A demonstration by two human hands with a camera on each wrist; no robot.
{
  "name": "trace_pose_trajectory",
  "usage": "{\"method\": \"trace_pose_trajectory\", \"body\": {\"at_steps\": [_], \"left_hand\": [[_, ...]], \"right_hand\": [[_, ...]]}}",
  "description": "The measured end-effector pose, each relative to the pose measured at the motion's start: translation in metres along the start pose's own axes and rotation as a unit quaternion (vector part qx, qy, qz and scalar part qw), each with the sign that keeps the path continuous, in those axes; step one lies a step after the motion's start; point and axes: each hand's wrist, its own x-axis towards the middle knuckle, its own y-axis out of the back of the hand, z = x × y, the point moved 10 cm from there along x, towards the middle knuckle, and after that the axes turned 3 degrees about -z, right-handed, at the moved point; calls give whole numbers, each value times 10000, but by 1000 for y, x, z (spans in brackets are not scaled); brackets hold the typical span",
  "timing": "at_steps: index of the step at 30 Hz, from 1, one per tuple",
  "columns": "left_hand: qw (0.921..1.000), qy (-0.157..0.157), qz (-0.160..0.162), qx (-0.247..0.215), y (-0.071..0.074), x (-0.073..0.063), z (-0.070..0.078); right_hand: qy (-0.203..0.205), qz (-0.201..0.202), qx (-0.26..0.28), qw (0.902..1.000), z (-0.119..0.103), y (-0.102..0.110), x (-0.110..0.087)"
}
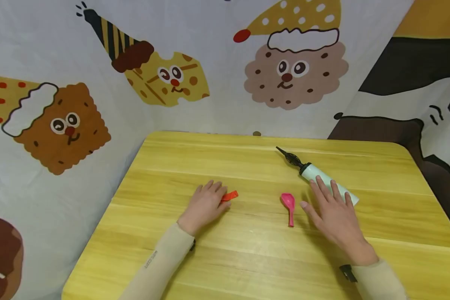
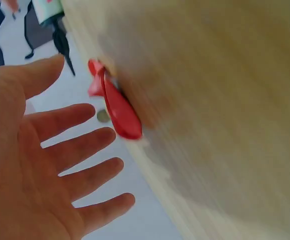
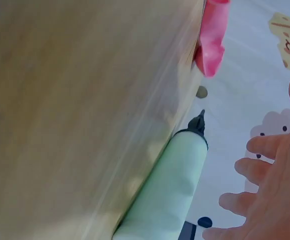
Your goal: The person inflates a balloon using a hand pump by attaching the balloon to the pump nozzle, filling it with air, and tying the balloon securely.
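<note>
My left hand (image 1: pixel 207 205) is above the table, right beside a red deflated balloon (image 1: pixel 231 196) that it partly covers in the head view. In the left wrist view its fingers are spread, and the red balloon (image 2: pixel 121 112) lies just past the fingertips. My right hand (image 1: pixel 336 218) hovers with parted fingers over the body of a pale green hand pump (image 1: pixel 310 171) with a black nozzle, hiding part of it. The right wrist view shows a gap between those fingers and the pump (image 3: pixel 165 185). To the left of that hand lies a pink deflated balloon (image 1: pixel 288 205).
All of these lie on a yellow wood-grain table (image 1: pixel 247 258) with rounded corners. Behind it and along its left side hangs a white cloth (image 1: pixel 217 25) printed with cartoon biscuits and cheese in party hats.
</note>
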Motion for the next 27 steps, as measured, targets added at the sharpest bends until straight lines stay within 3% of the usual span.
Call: {"method": "trace_pose_trajectory", "body": {"at_steps": [4, 8, 14, 19, 22, 25, 27], "left_hand": [[9980, -338, 331, 417, 4, 14, 14], [9944, -382, 575, 802, 5, 25, 18], [9966, -222, 596, 519, 6, 36, 13], [9989, 62, 415, -202, 6, 37, 1], [9944, 315, 417, -922, 6, 34, -11], [9791, 453, 510, -1915, 6, 29, -22], [9590, 513, 549, -2732, 4, 26, -26]], "right_hand": [[91, 25, 42, 9999, -5, -1, 1], [83, 7, 67, 9999, -6, -2, 2], [99, 0, 51, 9999, -6, -4, 4], [121, 82, 55, 9999, -6, -1, 6], [118, 68, 98, 9999, -5, -1, 7], [79, 49, 112, 9999, -3, 0, 6], [34, 60, 136, 9999, -1, 1, 5]]}}
